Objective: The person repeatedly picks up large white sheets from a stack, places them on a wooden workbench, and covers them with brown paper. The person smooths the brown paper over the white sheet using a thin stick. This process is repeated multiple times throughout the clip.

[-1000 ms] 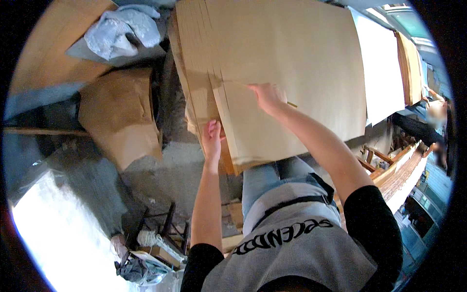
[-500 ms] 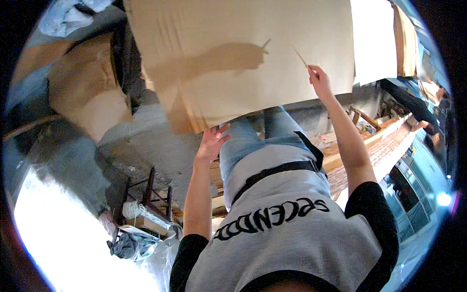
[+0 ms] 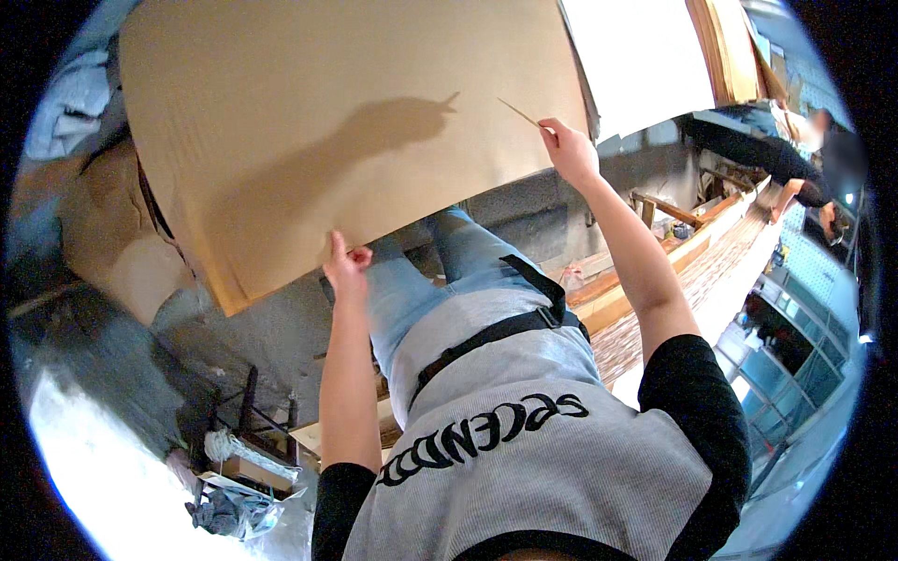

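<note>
Lifting a big cardboard sheet [image 3: 346, 131] up and forward, held by both hands.

Left hand [image 3: 344, 269] pinching the lower edge of the sheet with closed fingers; right hand [image 3: 569, 154] gripping its right edge, higher. Compared to a second ago, now covering the brown box behind and hanging clear above the knees, not resting on the stack any more. Meaning probably the sheet already separated and carried freely. Another person [image 3: 795, 159] bending at far right.

Premises: a workshop or storage shed; large cardboard sheets [image 3: 346, 122] stacked upright, timber planks [image 3: 692, 252] to their right, bare concrete floor [image 3: 271, 327] below them
</note>
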